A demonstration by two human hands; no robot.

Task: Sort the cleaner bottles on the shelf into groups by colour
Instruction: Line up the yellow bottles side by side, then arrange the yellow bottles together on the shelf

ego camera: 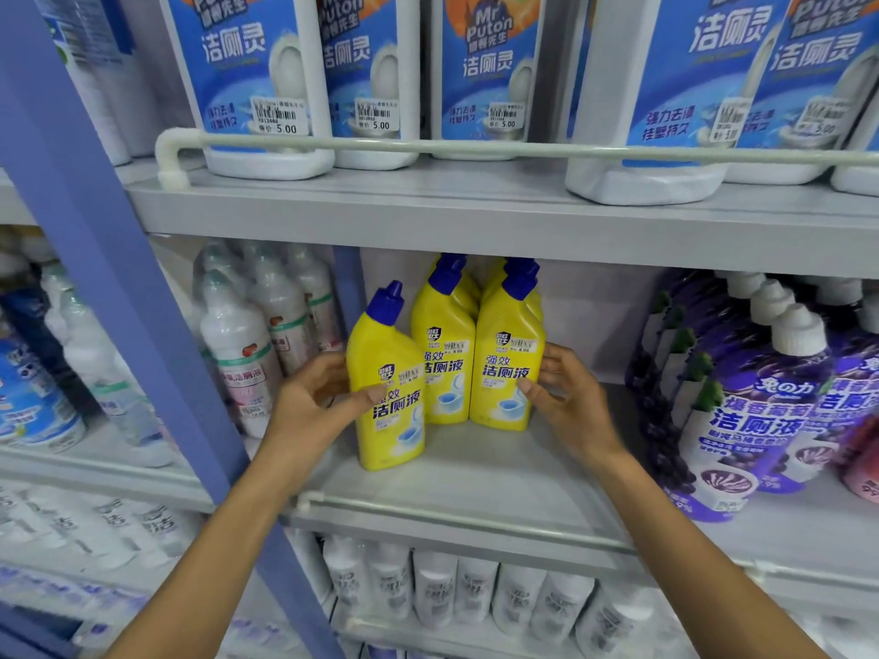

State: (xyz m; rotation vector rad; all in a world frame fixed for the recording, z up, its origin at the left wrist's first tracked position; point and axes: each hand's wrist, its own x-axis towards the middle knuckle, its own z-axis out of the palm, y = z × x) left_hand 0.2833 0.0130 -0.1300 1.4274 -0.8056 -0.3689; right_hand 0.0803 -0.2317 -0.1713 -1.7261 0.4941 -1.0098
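Observation:
Several yellow cleaner bottles with blue caps stand on the middle shelf [475, 487]. The front left yellow bottle [387, 411] stands nearest me, and my left hand [314, 406] grips its left side with the thumb across the label. My right hand [566, 397] holds the right yellow bottle [506, 368], thumb on its front and fingers round its right side. A middle yellow bottle [444, 344] stands between them, with more yellow ones behind. Purple cleaner bottles [756, 411] with white caps stand in a group at the right of the same shelf.
White bottles with blue labels [257, 78] fill the upper shelf behind a white rail [380, 146]. White bottles [456, 587] line the shelf below. A blue upright post [133, 287] divides off the left bay, where clear and white bottles [242, 349] stand.

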